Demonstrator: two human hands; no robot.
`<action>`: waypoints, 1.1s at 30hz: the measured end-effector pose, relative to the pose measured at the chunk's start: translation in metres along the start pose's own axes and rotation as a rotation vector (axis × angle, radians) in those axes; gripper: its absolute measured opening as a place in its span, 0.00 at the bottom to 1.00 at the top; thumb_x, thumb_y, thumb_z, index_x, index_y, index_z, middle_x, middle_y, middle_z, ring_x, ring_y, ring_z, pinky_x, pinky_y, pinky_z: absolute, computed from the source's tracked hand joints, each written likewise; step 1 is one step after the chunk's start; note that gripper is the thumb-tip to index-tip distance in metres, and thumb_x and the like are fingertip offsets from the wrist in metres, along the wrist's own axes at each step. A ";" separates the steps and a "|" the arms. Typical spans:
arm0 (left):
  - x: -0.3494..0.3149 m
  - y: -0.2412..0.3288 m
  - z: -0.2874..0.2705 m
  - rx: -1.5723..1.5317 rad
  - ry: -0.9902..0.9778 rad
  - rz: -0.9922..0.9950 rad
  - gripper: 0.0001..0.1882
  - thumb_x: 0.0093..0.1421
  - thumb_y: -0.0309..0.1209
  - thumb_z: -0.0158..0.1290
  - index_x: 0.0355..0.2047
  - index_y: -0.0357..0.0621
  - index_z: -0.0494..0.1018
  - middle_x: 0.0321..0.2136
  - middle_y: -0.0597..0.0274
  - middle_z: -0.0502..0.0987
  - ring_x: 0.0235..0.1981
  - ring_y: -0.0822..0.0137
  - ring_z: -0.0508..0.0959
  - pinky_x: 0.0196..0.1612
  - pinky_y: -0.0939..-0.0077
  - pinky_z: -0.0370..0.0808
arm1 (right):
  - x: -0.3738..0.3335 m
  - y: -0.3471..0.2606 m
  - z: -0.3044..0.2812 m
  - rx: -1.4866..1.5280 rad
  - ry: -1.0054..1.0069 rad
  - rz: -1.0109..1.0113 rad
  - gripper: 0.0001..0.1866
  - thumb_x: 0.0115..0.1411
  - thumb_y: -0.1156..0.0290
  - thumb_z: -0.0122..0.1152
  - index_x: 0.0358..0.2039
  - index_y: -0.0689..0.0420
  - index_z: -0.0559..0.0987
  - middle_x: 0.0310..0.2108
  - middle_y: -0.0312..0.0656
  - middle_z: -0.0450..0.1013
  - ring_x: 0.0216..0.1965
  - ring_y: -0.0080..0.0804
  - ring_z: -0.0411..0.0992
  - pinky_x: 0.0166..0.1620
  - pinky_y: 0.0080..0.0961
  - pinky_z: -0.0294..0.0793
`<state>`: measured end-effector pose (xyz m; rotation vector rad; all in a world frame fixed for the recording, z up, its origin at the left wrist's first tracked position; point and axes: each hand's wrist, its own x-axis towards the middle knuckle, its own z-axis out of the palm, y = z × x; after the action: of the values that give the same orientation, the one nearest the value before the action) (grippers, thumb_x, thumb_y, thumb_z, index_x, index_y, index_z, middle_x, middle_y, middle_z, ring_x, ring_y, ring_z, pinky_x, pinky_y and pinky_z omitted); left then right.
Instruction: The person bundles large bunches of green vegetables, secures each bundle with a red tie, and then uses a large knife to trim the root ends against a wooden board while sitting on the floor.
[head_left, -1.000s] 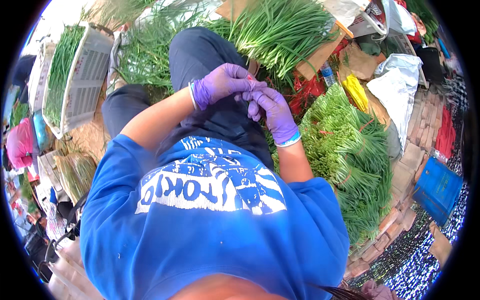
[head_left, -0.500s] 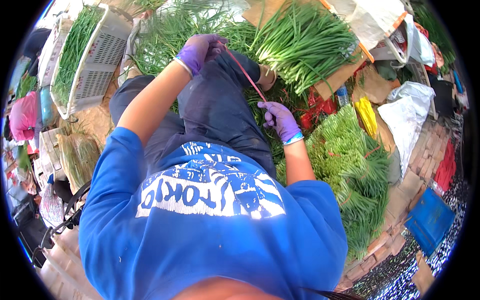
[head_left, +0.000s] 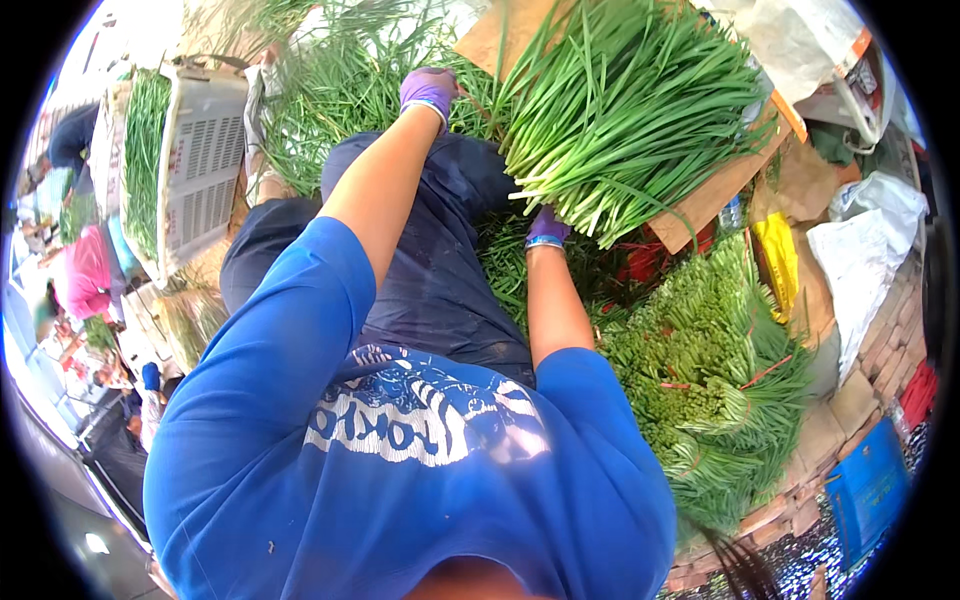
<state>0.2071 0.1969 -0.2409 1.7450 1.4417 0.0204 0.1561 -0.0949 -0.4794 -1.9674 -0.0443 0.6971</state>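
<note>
A large heap of garlic chives [head_left: 635,110], pale stem ends toward me, lies on a brown board [head_left: 722,190] in front of me to the right. My left hand [head_left: 428,92], in a purple glove, is closed at the heap's left side. A short bit of a thin red tie [head_left: 468,97] shows at its fingertips. My right hand [head_left: 549,229], gloved in purple too, reaches under the near stem ends, and its fingers are hidden there. Bundled chives [head_left: 700,370] with red ties are stacked beside my right arm.
Loose greens [head_left: 350,95] spread out ahead on the left. A white slotted crate [head_left: 205,165] of greens stands at the left. To the right lie a yellow packet [head_left: 775,255], a white plastic bag [head_left: 860,265] and a blue folder-like sheet [head_left: 870,490]. Another person [head_left: 88,270] in pink is far left.
Both hands have moved forward, the right one in under the stem ends. The red tie, stretched between my hands before, now shows only beside the left. My view has shifted too.
</note>
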 end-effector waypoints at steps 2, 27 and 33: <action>-0.005 -0.006 0.009 -0.408 0.108 0.061 0.10 0.50 0.29 0.51 0.31 0.35 0.74 0.20 0.62 0.76 0.22 0.73 0.76 0.25 0.82 0.70 | 0.003 -0.039 -0.012 1.108 -0.058 0.165 0.23 0.62 0.58 0.36 0.55 0.56 0.58 0.55 0.43 0.56 0.54 0.40 0.56 0.55 0.39 0.58; -0.151 0.008 -0.072 -0.845 -0.770 -0.447 0.18 0.58 0.34 0.43 0.44 0.33 0.64 0.34 0.56 0.73 0.30 0.71 0.74 0.30 0.82 0.73 | -0.175 -0.251 -0.168 0.151 -0.113 -0.004 0.07 0.53 0.75 0.49 0.29 0.62 0.76 0.28 0.42 0.74 0.29 0.27 0.72 0.36 0.20 0.69; -0.286 0.022 -0.094 -0.269 -1.185 -0.284 0.24 0.59 0.46 0.42 0.40 0.33 0.69 0.25 0.61 0.75 0.10 0.81 0.61 0.14 0.90 0.61 | -0.222 -0.312 -0.176 0.039 -0.477 -0.583 0.05 0.47 0.74 0.58 0.27 0.57 0.77 0.21 0.42 0.73 0.23 0.35 0.71 0.28 0.26 0.69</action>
<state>0.0813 0.0200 -0.0310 0.9613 0.7072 -0.7949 0.1391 -0.1540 -0.0623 -1.5912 -0.8498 0.7429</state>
